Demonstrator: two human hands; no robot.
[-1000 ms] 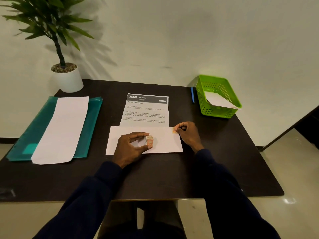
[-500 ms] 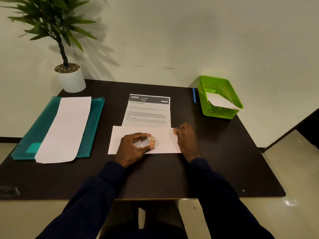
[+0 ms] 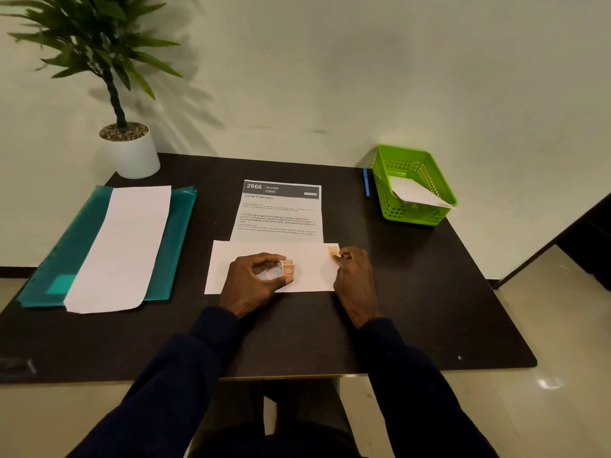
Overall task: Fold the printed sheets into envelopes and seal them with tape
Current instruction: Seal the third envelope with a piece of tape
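My left hand [image 3: 254,279] pinches the tape roll [image 3: 286,270] on the folded sheet [image 3: 307,272], weighting it flat. My right hand [image 3: 352,271] presses a tape piece [image 3: 333,250] with its fingertips at the sheet's far right corner. The fold's long axis runs left-right; beyond it, the printed sheet [image 3: 281,209] points away from me.

Matt dark table [image 3: 413,309], paper envelope [image 3: 310,276], perforated green plastic basket [image 3: 383,190].
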